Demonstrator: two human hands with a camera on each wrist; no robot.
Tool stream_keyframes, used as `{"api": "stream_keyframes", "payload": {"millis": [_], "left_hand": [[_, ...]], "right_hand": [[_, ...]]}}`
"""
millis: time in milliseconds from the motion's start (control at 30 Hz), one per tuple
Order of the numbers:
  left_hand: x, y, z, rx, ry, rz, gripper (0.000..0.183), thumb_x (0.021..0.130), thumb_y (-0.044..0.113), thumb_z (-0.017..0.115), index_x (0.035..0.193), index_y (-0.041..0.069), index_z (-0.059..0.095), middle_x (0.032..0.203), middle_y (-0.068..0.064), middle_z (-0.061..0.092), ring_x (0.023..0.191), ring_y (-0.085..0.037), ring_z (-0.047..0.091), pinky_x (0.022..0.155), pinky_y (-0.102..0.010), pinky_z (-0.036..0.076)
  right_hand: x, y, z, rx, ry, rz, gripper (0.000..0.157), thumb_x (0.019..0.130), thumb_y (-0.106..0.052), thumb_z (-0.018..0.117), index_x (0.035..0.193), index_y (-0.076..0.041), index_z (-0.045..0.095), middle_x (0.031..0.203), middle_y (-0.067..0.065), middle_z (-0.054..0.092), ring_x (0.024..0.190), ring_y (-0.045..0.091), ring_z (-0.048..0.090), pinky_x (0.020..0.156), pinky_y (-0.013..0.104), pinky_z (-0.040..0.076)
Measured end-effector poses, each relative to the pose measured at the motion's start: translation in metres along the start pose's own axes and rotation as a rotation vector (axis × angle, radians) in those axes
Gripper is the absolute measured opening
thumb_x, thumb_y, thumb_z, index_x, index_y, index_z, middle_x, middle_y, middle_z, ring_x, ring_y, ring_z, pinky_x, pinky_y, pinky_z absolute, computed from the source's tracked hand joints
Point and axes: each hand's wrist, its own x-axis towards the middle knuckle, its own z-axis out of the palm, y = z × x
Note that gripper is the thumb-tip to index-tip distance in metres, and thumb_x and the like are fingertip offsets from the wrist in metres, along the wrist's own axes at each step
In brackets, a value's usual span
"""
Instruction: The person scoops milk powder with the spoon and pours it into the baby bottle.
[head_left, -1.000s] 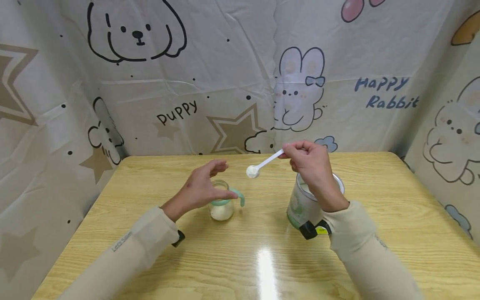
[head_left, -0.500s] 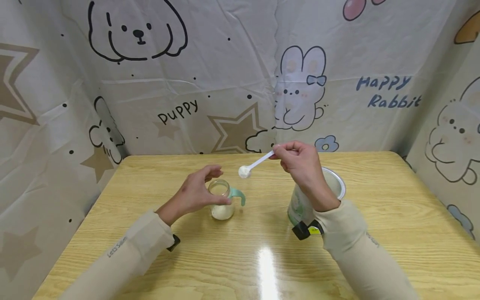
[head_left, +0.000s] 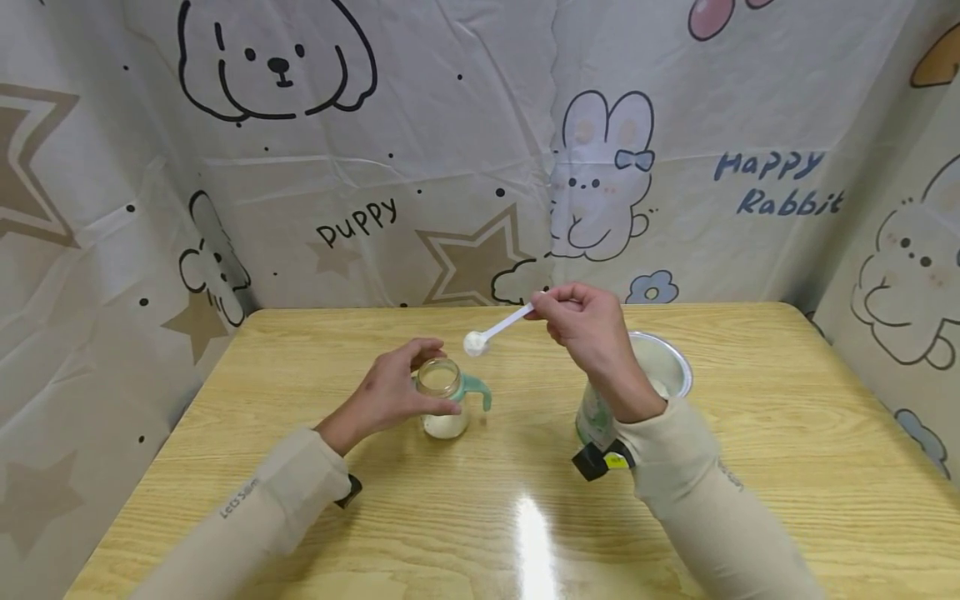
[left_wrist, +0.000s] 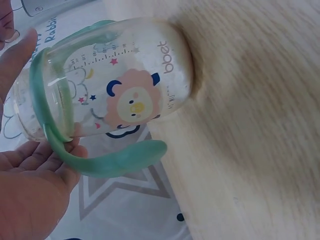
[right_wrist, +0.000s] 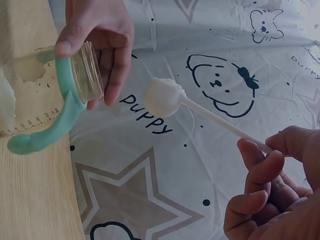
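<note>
Pinches the scoop (head_left: 501, 327) near the end of its handle in the right hand (head_left: 588, 329), with thumb and fingertips together on it. Holds a heap of white powder (head_left: 474, 340) on it, above and to the right of the bottle's mouth, near but apart from it. Clasps the bottle (head_left: 446, 423) round its green collar (left_wrist: 37, 85) in the left hand (head_left: 386, 387), with the thumb on the near side and fingers behind the neck. Has the bottle upright on the table (head_left: 420, 517), left of the tin (head_left: 592, 414), with pale contents low inside and a green grip (left_wrist: 115, 160) pointing right. Has the tin, open-topped, below the right wrist, partly hidden by it. Wears pale sleeves (head_left: 277, 492). Faces a printed cloth (head_left: 465, 125) beyond the table.
</note>
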Motion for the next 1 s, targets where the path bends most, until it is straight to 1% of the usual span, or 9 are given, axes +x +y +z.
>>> {"api": "stream_keyframes", "payload": {"millis": [233,333,533,667,833,1000], "left_hand": [[-0.002,-0.005,0.004,-0.035,0.021,0.001,0.084,0.069,0.023,0.094,0.138,0.001,0.052,0.130,-0.014,0.062,0.120,-0.035,0.059,0.100,-0.050,0.050],[-0.002,-0.007,0.004,-0.029,0.036,0.005,0.082,0.069,0.023,0.094,0.137,0.001,0.053,0.130,-0.013,0.063,0.118,-0.034,0.060,0.099,-0.050,0.051],[-0.002,-0.008,0.006,-0.031,0.058,-0.018,0.079,0.068,0.023,0.095,0.134,0.003,0.057,0.127,-0.012,0.064,0.114,-0.031,0.061,0.097,-0.049,0.052],[-0.002,-0.008,0.007,-0.035,0.068,-0.017,0.076,0.068,0.022,0.095,0.132,0.005,0.058,0.127,-0.013,0.064,0.112,-0.030,0.062,0.096,-0.049,0.052],[-0.003,-0.009,0.007,-0.042,0.071,-0.009,0.072,0.068,0.022,0.095,0.130,0.008,0.060,0.122,-0.008,0.067,0.110,-0.028,0.063,0.096,-0.049,0.052],[-0.003,-0.008,0.007,-0.044,0.063,-0.007,0.072,0.069,0.022,0.094,0.130,0.007,0.060,0.121,-0.006,0.067,0.112,-0.028,0.062,0.097,-0.050,0.051]], "right_hand": [[-0.001,0.002,0.009,0.018,-0.022,-0.023,0.015,0.096,-0.014,0.067,0.098,0.000,0.067,0.081,-0.002,0.074,0.060,0.008,0.049,0.053,0.018,0.040],[-0.002,0.003,0.012,0.019,-0.029,-0.035,0.013,0.096,-0.013,0.066,0.097,0.000,0.066,0.080,-0.001,0.073,0.060,0.008,0.049,0.053,0.018,0.041],[-0.002,0.005,0.019,0.022,-0.044,-0.046,0.013,0.096,-0.012,0.066,0.095,0.001,0.067,0.080,0.002,0.073,0.060,0.008,0.049,0.053,0.018,0.040],[-0.003,0.008,0.023,0.011,-0.053,-0.042,0.013,0.096,-0.012,0.067,0.094,0.001,0.067,0.079,0.001,0.073,0.060,0.008,0.050,0.052,0.019,0.040],[-0.004,0.012,0.029,-0.007,-0.061,-0.036,0.013,0.095,-0.013,0.068,0.093,0.000,0.067,0.078,0.000,0.074,0.060,0.008,0.049,0.052,0.019,0.039],[-0.005,0.017,0.034,-0.050,-0.092,-0.063,0.014,0.095,-0.014,0.068,0.093,0.000,0.067,0.081,0.003,0.074,0.061,0.009,0.048,0.053,0.022,0.035]]}}
